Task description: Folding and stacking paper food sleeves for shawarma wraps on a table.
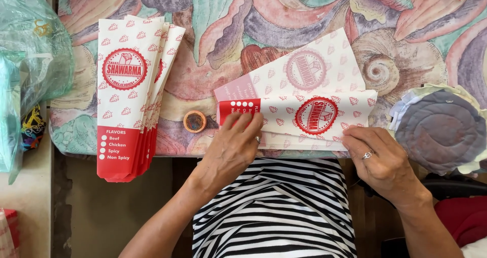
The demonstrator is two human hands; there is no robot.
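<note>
— Where do things stand?
— Both hands press flat on the paper sleeve (304,117): left hand (234,147) at its red end, right hand (378,156) opposite, neither gripping.
— And finished ones?
— A fanned stack (131,93) lies left of that sleeve; a few loose sheets remain beneath it.

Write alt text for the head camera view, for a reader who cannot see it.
Both hands, left hand and right hand, press on a fanned bunch of white-and-red paper sleeves lying crosswise at the edge of a table covered in a shell-patterned cloth. A second stack of sleeves lies to the left, with a small round orange lid between them.
</note>
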